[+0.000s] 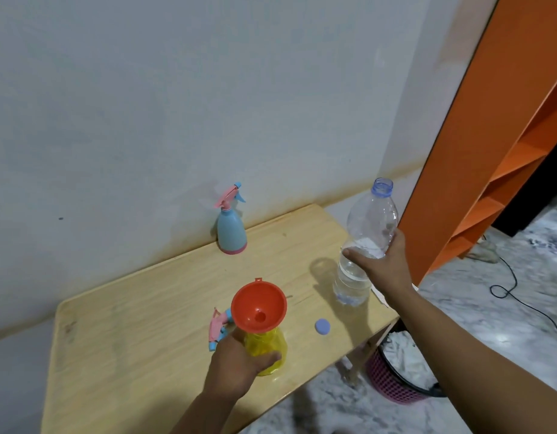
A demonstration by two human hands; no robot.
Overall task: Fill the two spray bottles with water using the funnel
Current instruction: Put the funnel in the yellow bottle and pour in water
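Your left hand (236, 358) is wrapped around the translucent yellow plastic spray bottle (267, 346), thumb curled across its front, holding it upright near the front edge of the pale wooden table (129, 324). Just behind your knuckles lies a detached pink-and-blue trigger sprayer head (218, 327), flat on the tabletop. An orange plastic funnel (259, 305) sits in the yellow bottle's neck, its wide mouth facing up. Farther back, against the wall, the light blue spray bottle with a pink base (231, 233) stands upright with its trigger head screwed on. To the right of the funnel, a small round blue cap (322, 326) rests on the table. Your right hand (380, 258) grips the clear plastic water bottle (369, 233) around its middle, fingers curled behind it and thumb across the front; the bottle is uncapped, upright, partly filled, near the table's right edge.
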